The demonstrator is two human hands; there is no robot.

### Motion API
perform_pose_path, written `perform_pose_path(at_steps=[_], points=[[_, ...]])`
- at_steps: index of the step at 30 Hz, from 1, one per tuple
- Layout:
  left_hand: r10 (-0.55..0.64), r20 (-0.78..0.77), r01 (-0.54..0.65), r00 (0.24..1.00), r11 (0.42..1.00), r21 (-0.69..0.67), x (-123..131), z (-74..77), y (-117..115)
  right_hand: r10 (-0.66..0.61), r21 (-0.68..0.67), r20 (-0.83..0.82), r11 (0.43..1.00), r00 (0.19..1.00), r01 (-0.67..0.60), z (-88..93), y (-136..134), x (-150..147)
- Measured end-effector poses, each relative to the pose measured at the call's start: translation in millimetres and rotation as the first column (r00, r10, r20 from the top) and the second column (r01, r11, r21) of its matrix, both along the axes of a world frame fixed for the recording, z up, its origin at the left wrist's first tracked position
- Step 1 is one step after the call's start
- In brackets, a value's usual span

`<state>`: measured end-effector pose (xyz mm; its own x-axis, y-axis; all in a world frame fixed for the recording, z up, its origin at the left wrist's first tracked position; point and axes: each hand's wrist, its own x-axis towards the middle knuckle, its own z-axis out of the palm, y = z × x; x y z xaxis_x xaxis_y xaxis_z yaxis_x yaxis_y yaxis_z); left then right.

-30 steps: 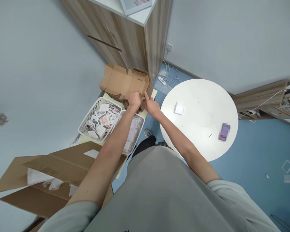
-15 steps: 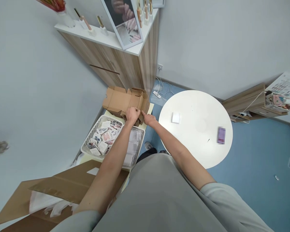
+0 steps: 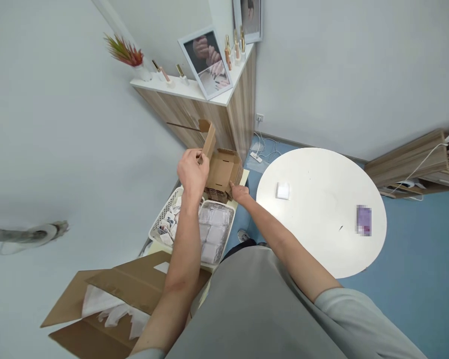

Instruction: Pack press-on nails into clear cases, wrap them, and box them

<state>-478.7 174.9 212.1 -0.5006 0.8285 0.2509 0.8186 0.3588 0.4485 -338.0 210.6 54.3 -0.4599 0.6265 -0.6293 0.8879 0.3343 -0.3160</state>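
Observation:
My left hand [image 3: 192,172] is closed round the edge of a folded brown cardboard box [image 3: 209,141], held tilted up on its edge above the table. Just to its right lies a stack of open, flattened cardboard boxes [image 3: 223,169] with raised flaps. At the near right corner of that stack, my right hand [image 3: 240,192] grips the edge, thumb on top; its other fingers are mostly hidden. Below the hands stand a white basket [image 3: 155,227] of small picture cards, partly covered by my left forearm, and a white tray [image 3: 224,239] of clear plastic packets [image 3: 215,232].
A large open carton [image 3: 134,284] with white plastic inside stands at the lower left. To the right is a round white table [image 3: 310,234] bearing a small white square [image 3: 283,190] and a blurred purple item [image 3: 363,220]. A wooden cabinet [image 3: 241,94] rises behind the stack.
My left hand has lifted a cardboard box off the stack, up and to the left, baring the box beneath. My right hand stays at the stack's edge. The view has shifted.

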Motion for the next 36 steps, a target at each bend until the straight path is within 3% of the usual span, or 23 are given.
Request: perform_pose_path(at_steps=[4,6,8,10,12,15,17,19,23,26,28,31,36], points=[[-0.163,-0.020,0.164,0.986,0.965,0.205,33.2,38.0,-6.6,-0.070,0.069,-0.172,0.994,0.983,0.083,14.6,-6.9,30.3],[-0.253,-0.033,0.254,0.967,0.937,0.240,58.0,43.2,-4.9,-0.200,0.090,-0.324,0.967,0.925,0.240,19.0,-6.5,63.1],[-0.354,-0.040,0.353,0.934,0.905,0.238,86.4,37.5,1.4,-0.376,0.029,-0.473,0.897,0.797,0.441,21.2,-0.6,106.0],[-0.458,-0.033,0.454,0.888,0.864,0.217,117.7,21.2,11.3,-0.569,-0.147,-0.588,0.774,0.574,0.616,22.6,10.3,156.1],[-0.551,-0.016,0.545,0.835,0.821,0.173,152.0,-4.3,22.4,-0.709,-0.324,-0.645,0.592,0.286,0.738,23.9,22.2,211.1],[-0.679,0.018,0.678,0.734,0.734,0.043,208.7,-53.7,34.0,-0.746,-0.478,-0.664,0.365,-0.057,0.799,22.3,30.3,299.0],[-0.761,0.046,0.762,0.647,0.643,-0.073,248.7,-89.7,34.5,-0.737,-0.522,-0.649,0.253,-0.187,0.815,14.8,23.0,357.3],[-0.828,0.085,0.825,0.555,0.533,-0.189,288.4,-124.9,27.6,-0.758,-0.537,-0.604,0.157,-0.248,0.829,-0.4,4.6,410.7],[-0.904,0.192,0.894,0.381,0.308,-0.326,355.6,-186.4,-6.2,-0.841,-0.485,-0.477,0.009,-0.256,0.875,-47.7,-54.3,488.7],[-0.909,0.283,0.898,0.306,0.176,-0.403,386.5,-222.2,-40.1,-0.902,-0.412,-0.385,-0.023,-0.197,0.911,-81.7,-101.6,519.3],[-0.901,0.331,0.892,0.281,0.118,-0.437,398.1,-241.1,-61.2,-0.938,-0.330,-0.331,0.010,-0.106,0.944,-98.1,-127.5,529.8],[-0.879,0.379,0.870,0.290,0.077,-0.487,407.8,-263.2,-85.7,-0.961,-0.165,-0.268,0.114,0.067,0.980,-114.1,-154.0,538.0],[-0.814,0.427,0.811,0.393,0.089,-0.578,416.3,-284.7,-106.6,-0.950,-0.046,-0.213,0.242,0.227,0.969,-128.5,-171.2,547.7]])
